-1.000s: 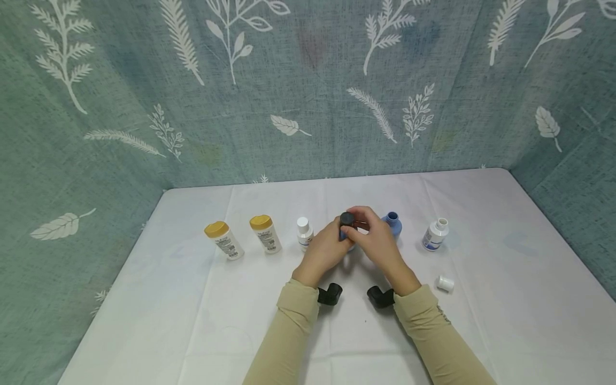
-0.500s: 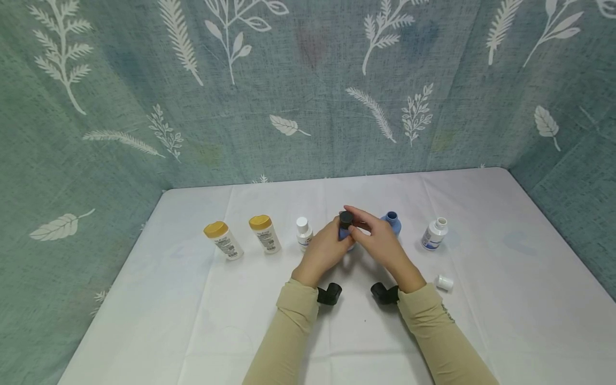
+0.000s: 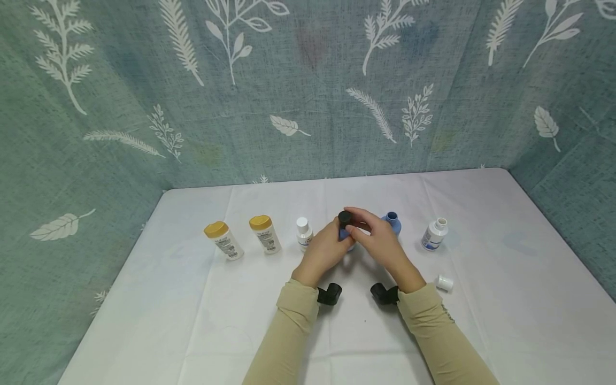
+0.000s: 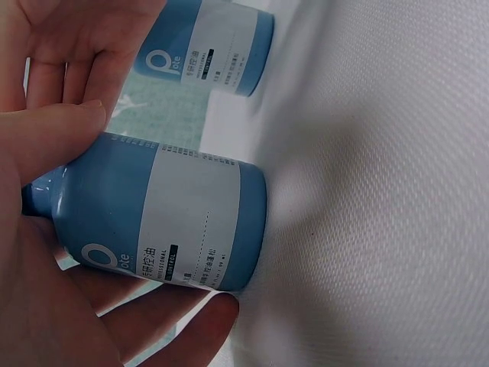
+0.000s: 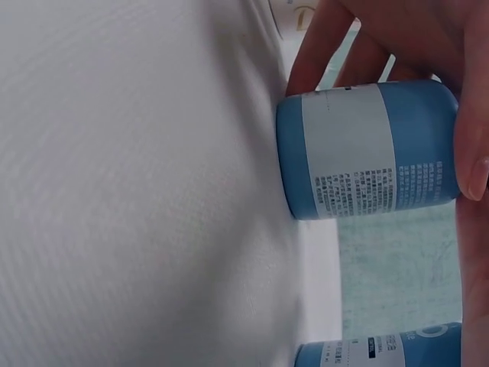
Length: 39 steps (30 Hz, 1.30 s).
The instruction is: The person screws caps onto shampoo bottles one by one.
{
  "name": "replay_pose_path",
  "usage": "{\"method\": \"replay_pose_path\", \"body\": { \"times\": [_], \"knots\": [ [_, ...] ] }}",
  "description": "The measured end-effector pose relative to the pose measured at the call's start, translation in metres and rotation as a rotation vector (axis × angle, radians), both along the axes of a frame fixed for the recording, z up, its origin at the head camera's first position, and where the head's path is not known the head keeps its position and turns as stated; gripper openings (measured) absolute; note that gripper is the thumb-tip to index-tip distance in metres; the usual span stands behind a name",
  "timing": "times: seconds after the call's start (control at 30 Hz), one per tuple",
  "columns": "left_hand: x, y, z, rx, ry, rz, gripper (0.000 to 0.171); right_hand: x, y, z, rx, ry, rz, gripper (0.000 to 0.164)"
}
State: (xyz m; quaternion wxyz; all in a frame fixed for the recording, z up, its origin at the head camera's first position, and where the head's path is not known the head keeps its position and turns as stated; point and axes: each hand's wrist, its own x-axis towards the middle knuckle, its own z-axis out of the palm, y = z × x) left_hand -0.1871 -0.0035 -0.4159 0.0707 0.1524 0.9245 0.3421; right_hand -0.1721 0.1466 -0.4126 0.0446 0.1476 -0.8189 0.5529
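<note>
My left hand (image 3: 321, 250) grips a blue bottle (image 4: 114, 206) with a pale label, upright on the table. Its thumb and fingers wrap the shoulder and side in the left wrist view. At the bottle's top, the fingers and thumb of my right hand (image 3: 380, 240) pinch a black cap (image 3: 345, 217). Whether the cap is fully seated is hidden by the fingers. In the right wrist view the lower body of the bottle (image 5: 348, 153) shows between the two hands. Just right of my hands stands a second blue bottle (image 3: 392, 220), uncapped, its mouth facing up.
A white bottle (image 3: 434, 234) stands open at the right, and a white cap (image 3: 445, 283) lies in front of it. Left of my hands are a white-capped bottle (image 3: 303, 235) and two white bottles with yellow caps (image 3: 269, 239). Green fabric (image 3: 308, 107) hangs behind the table.
My right wrist has shifted slightly right, while its fingers stay at the black cap. The cap has moved a touch left. My left hand stays nearly in place.
</note>
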Motion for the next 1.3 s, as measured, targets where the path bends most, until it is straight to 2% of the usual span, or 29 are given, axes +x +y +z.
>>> {"method": "replay_pose_path", "body": {
  "times": [0.27, 0.5, 0.77, 0.9, 1.2, 1.3],
  "knots": [
    [0.000, 0.000, 0.001, 0.014, -0.002, -0.002, 0.048, -0.001, -0.003, -0.002, -0.011, 0.032, -0.036, 0.042],
    [0.000, 0.000, 0.001, 0.003, 0.002, -0.001, 0.048, 0.000, -0.003, 0.000, 0.001, 0.041, -0.023, 0.042],
    [0.000, 0.000, 0.001, -0.011, -0.004, 0.001, 0.051, 0.015, -0.005, 0.027, -0.013, -0.005, 0.011, 0.041],
    [0.000, 0.000, 0.001, -0.007, -0.011, 0.001, 0.051, 0.017, -0.005, 0.031, 0.008, -0.028, 0.004, 0.041],
    [0.000, 0.001, 0.001, -0.001, -0.024, 0.007, 0.051, 0.015, -0.006, 0.028, -0.010, 0.015, -0.009, 0.040],
    [0.000, 0.001, 0.001, 0.002, -0.025, 0.009, 0.051, 0.007, -0.004, 0.014, -0.024, 0.030, -0.021, 0.040]
  ]
}}
